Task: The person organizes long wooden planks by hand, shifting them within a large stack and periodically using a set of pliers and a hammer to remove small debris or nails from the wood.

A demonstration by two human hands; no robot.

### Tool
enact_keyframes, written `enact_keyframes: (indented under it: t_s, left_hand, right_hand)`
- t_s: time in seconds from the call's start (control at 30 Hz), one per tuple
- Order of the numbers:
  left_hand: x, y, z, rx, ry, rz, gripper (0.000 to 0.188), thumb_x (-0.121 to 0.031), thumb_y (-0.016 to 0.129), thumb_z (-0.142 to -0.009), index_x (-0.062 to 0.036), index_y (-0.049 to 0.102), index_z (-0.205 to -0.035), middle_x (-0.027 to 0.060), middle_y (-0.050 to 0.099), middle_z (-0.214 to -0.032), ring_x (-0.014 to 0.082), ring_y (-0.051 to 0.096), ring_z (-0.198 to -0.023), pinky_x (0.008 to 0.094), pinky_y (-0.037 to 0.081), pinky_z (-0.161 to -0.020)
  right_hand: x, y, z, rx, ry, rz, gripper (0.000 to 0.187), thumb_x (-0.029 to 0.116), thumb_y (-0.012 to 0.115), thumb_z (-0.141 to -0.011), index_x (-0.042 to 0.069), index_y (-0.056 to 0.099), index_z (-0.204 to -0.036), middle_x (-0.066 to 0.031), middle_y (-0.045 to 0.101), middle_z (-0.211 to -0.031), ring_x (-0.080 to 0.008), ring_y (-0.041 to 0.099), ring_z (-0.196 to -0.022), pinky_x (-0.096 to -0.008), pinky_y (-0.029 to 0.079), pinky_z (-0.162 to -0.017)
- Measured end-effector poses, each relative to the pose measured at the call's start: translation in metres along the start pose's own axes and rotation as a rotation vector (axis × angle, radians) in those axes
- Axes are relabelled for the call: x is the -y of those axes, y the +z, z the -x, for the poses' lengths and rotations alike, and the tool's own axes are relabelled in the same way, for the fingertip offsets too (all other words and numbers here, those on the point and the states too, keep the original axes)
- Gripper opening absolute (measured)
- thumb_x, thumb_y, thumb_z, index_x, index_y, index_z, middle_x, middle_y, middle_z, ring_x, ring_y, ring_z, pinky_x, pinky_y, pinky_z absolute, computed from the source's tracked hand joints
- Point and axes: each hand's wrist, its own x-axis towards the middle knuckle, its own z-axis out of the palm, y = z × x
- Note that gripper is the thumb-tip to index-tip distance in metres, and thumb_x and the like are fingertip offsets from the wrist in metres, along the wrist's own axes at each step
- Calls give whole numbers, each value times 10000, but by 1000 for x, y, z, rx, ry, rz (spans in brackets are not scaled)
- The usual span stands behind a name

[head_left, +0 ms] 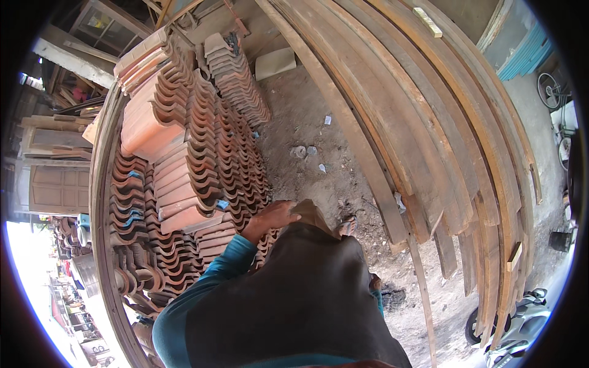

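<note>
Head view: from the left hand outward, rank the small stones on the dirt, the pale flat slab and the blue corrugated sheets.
From the left hand, beside the stacked roof tiles:
1. Small stones, on the dirt just beyond.
2. Pale flat slab, at the far end.
3. Blue corrugated sheets, far upper right.

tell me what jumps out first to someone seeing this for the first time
The stacks of terracotta roof tiles fill the left half, packed in wavy rows, some laid flat on top. The person's left hand, in a teal sleeve, rests on the tile edge near the centre; the right hand is not in view. On the right, long weathered wooden planks sweep in a curve beside a bare dirt floor.
</note>
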Motion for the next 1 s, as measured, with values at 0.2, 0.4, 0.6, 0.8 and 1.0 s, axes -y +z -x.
enact_keyframes:
  t_s: [0.2, 0.4, 0.6, 0.8, 1.0]
  left_hand:
    - [-4, -81, -104, -7, 84, -60, 729, -505, 647, -970, -16, 504, -1492, 275, 571, -1448, 411, 534, -1363, 477, 447, -1125]
    - [30, -247, -201, -410, 3, -110, 739, -516, 637, -983, -34, 475, -1520, 293, 614, -1385, 436, 562, -1330, 486, 470, -1107]
    - [127, -433, -327, -716, -171, -197, 777, -499, 642, -975, -14, 426, -1541, 288, 568, -1438, 419, 539, -1354, 571, 376, -1176]
    - [208, -547, -418, -893, -304, -331, 896, -486, 684, -940, -44, 293, -1614, 238, 345, -1634, 411, 323, -1510, 559, 260, -1235]
    - [221, -594, -471, -692, -413, -432, 921, -452, 688, -941, -74, 225, -1642, 235, 324, -1646, 399, 319, -1513, 539, 270, -1220]
  right_hand:
    - [-25, 29, -35, -78, 130, -33, 374, 311, 665, -911, -40, 736, -1018, -184, 768, -899, -276, 732, -805, -402, 570, -760]
    - [72, 37, -71, -135, 181, 23, 359, 314, 656, -913, -26, 731, -1004, -183, 761, -892, -284, 728, -807, -410, 567, -758]
    - [180, 80, -98, -157, 218, 56, 345, 316, 648, -916, -12, 727, -989, -181, 754, -884, -293, 724, -809, -418, 564, -756]
    - [287, 124, -111, -176, 252, 42, 332, 319, 639, -918, 2, 722, -974, -180, 747, -876, -301, 721, -811, -426, 562, -753]
    - [345, 165, -112, -223, 325, 26, 320, 322, 630, -920, 17, 717, -959, -178, 740, -869, -309, 717, -812, -434, 559, -751]
